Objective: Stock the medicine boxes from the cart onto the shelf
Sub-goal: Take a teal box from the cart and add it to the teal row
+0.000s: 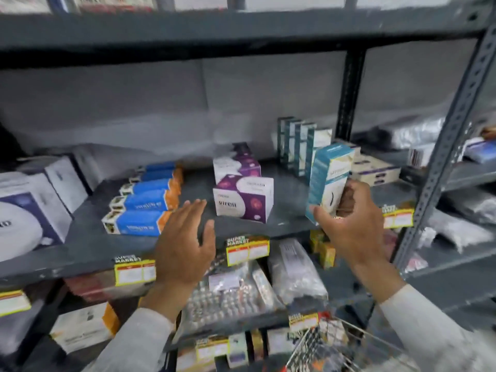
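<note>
My right hand grips a tall teal-and-white medicine box and holds it upright, slightly tilted, over the right part of the grey metal shelf. Behind it stands a row of several matching teal boxes. My left hand hovers flat and empty at the shelf's front edge, fingers spread, just left of two purple-and-white boxes. The wire cart shows at the bottom right.
Several blue-and-orange boxes lie in a row at the shelf's left. Large white boxes sit far left. White-and-purple flat boxes lie behind my right hand. Blister packs fill the shelf below. A slotted upright post stands at right.
</note>
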`<state>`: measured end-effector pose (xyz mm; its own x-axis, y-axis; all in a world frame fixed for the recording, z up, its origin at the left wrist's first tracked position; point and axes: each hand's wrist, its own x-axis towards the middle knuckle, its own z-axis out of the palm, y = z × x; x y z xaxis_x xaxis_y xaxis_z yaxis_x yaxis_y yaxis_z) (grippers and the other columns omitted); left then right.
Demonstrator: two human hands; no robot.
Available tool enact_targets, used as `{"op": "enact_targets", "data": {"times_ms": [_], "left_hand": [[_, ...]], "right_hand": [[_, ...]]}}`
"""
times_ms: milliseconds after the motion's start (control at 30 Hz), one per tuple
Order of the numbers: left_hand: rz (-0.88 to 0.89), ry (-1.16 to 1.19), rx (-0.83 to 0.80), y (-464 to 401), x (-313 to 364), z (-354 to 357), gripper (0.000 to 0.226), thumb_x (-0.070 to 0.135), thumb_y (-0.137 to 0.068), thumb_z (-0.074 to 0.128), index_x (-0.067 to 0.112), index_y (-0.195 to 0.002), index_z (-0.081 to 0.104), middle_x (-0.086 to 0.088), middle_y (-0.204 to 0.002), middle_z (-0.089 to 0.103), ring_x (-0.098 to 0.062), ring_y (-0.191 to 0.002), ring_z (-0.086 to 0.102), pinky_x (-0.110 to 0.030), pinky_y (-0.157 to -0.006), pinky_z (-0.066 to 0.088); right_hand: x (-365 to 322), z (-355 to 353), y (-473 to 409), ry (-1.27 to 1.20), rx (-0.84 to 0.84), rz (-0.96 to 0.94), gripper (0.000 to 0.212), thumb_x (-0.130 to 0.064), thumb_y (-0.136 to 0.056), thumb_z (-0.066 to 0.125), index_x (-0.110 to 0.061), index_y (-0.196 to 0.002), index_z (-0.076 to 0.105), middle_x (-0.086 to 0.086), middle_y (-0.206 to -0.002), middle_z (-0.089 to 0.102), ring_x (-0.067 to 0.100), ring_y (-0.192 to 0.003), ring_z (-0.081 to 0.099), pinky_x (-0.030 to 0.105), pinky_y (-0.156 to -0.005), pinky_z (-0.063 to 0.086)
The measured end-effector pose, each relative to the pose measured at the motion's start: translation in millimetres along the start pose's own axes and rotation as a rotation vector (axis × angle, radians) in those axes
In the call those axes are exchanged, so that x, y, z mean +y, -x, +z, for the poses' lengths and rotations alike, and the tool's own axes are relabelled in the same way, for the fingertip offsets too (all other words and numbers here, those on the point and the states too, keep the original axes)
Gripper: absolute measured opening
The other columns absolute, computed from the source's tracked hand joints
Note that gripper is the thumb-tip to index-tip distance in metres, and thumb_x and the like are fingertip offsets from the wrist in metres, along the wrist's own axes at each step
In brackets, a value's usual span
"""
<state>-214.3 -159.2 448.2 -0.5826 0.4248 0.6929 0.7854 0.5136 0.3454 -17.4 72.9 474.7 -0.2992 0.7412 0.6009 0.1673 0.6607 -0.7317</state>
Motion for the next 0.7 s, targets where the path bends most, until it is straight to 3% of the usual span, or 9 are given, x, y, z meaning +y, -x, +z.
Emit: {"op": "enact_targets", "data": {"times_ms": [67,133,233,400,533,700], "left_hand": [[-0.014,-0.084,-0.129,0,-11,12,0.056,0.044,-0.101,0.043,0.008,-0.142,0.057,-0.015,-0.144,0.061,-0.031,-0.141,0.051,-0.043,-0.119,0.036],[0.02,-0.162,-0.234,3,-16,23,0.063,0.049,-0.103,0.032,0.006,-0.139,0.059,-0.016,-0.142,0.063,-0.032,-0.137,0.055,-0.045,-0.117,0.039],[0.035,-0.205,-0.255,1,-20,28,0.063,0.049,-0.103,0.033,0.005,-0.135,0.063,-0.016,-0.138,0.066,-0.032,-0.13,0.061,-0.044,-0.113,0.043],[0.03,-0.295,-0.299,-2,-18,31,0.067,0.051,-0.103,0.026,0.007,-0.134,0.065,-0.014,-0.14,0.065,-0.029,-0.131,0.061,-0.045,-0.114,0.045],[-0.006,-0.308,-0.319,-5,-18,37,0.069,0.05,-0.102,0.021,0.007,-0.136,0.064,-0.013,-0.143,0.063,-0.027,-0.133,0.06,-0.044,-0.115,0.044],[-0.026,-0.328,-0.336,-7,-16,41,0.073,0.049,-0.101,0.016,0.006,-0.139,0.061,-0.013,-0.146,0.06,-0.028,-0.136,0.057,-0.044,-0.117,0.041]], "right_hand": [[-1,17,-27,-0.011,0.02,0.059,0.054,-0.044,-0.067,0.083,-0.033,-0.108,0.05,-0.008,-0.1,0.071,0.019,-0.089,0.07,0.039,-0.078,0.056],[3,31,-50,0.039,0.006,0.089,0.052,-0.045,-0.069,0.081,-0.03,-0.107,0.048,-0.005,-0.099,0.069,0.022,-0.092,0.066,0.036,-0.076,0.049],[14,43,-74,0.107,-0.025,0.122,0.05,-0.041,-0.074,0.081,-0.023,-0.108,0.049,-0.005,-0.095,0.064,0.026,-0.092,0.063,0.031,-0.073,0.037],[37,52,-79,0.191,-0.057,0.141,0.055,-0.037,-0.078,0.082,-0.016,-0.119,0.05,0.007,-0.111,0.068,0.032,-0.101,0.064,0.034,-0.077,0.043],[49,56,-67,0.259,-0.074,0.12,0.073,-0.041,-0.076,0.084,-0.014,-0.133,0.047,0.011,-0.127,0.065,0.037,-0.116,0.061,0.045,-0.097,0.051],[60,56,-74,0.338,-0.111,0.174,0.06,-0.047,-0.08,0.079,-0.013,-0.119,0.049,0.012,-0.117,0.069,0.037,-0.112,0.06,0.043,-0.092,0.049]]}}
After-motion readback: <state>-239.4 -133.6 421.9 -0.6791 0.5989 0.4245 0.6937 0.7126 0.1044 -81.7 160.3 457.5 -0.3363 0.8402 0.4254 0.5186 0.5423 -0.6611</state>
